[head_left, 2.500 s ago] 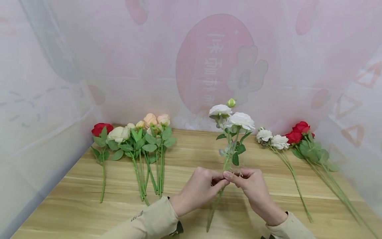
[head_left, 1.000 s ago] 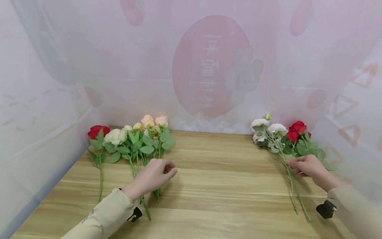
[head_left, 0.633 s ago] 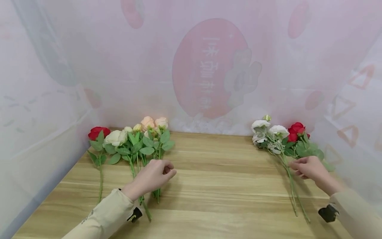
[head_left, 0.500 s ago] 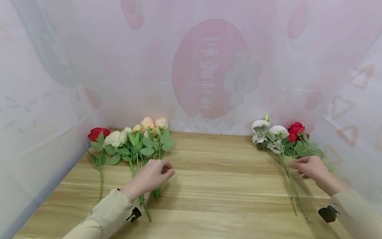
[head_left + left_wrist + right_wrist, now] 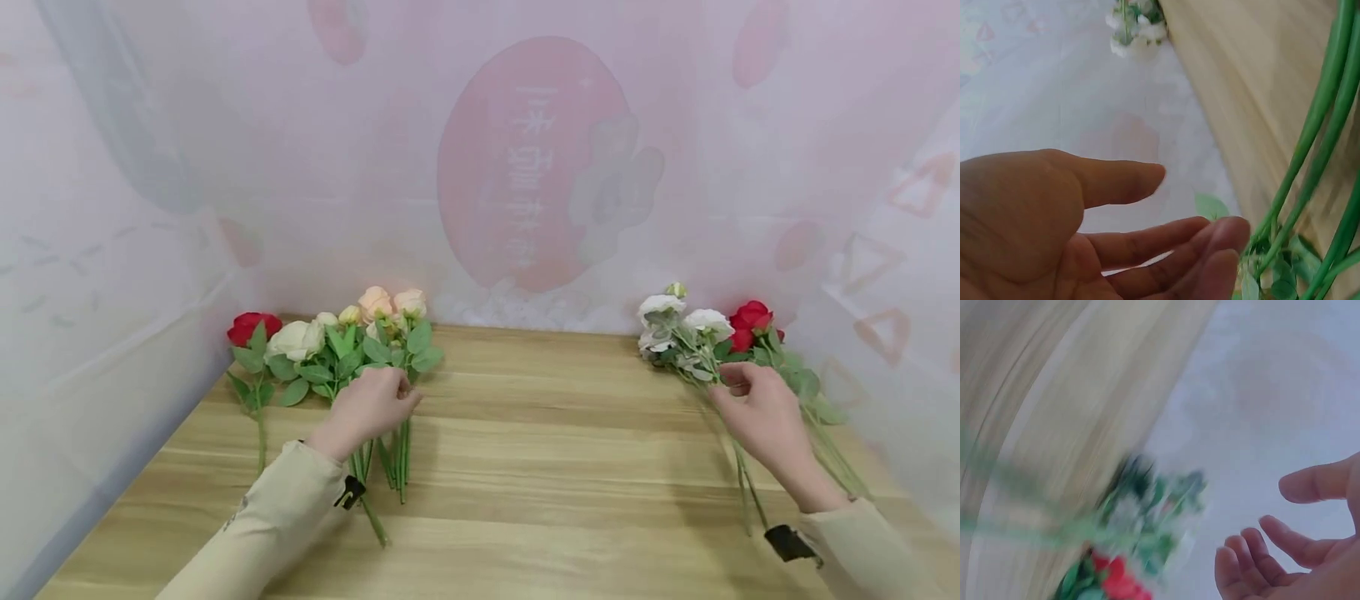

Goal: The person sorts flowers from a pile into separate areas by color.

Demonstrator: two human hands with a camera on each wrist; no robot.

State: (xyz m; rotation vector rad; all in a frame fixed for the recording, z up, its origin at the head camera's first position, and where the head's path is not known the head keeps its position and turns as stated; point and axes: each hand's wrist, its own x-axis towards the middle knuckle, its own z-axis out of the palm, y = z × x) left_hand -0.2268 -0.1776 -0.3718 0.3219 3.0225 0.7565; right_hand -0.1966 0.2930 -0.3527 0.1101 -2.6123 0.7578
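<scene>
My left hand (image 5: 372, 407) hovers over the green stems of the left-hand flowers, its fingers loosely bent. In the left wrist view, a gap shows between thumb (image 5: 1129, 181) and fingers, with nothing in it. My right hand (image 5: 761, 412) is above the stems of the white flowers (image 5: 660, 321), which lie at the right, a green bud (image 5: 676, 290) at their top. The right wrist view shows the right thumb (image 5: 1316, 482) apart from relaxed fingers, holding nothing. Red roses (image 5: 752, 317) lie right beside the white flowers, their stems partly hidden by the right hand.
On the left of the wooden table (image 5: 540, 433) lie a red rose (image 5: 253, 328), a cream rose (image 5: 296, 340) and peach roses (image 5: 375, 303) with green leaves. A pale printed curtain (image 5: 360, 167) encloses the table at the back and both sides.
Both hands held a white flower stem at the centre earlier; it now lies with the other white flowers at the right. The hands have parted, and the right one has lately turned and risen.
</scene>
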